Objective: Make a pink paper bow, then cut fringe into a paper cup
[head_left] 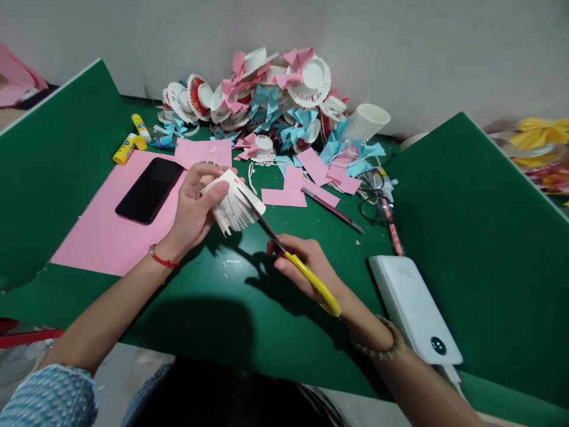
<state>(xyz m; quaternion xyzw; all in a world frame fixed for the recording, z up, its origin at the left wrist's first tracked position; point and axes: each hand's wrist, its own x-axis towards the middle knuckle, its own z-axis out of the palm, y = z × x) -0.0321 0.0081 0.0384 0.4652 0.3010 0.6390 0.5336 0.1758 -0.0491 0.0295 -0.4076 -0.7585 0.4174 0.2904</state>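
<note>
My left hand is closed around a white paper cup, thumb on its wall. Narrow slits split part of the wall into a fringe of strips. In my right hand is a pair of scissors with yellow handles. Its dark blades reach up and to the left, their tips at the cup's wall. Whether the blades are fully closed is hard to make out. Under my left hand lies a pink paper sheet, with a black phone on it.
Finished-looking fringed cups with pink and blue bows are heaped by the wall. Stacked cups, pink paper pieces, a pen, glasses, and a white power bank lie rightward. Glue sticks sit left. Green panels flank both sides.
</note>
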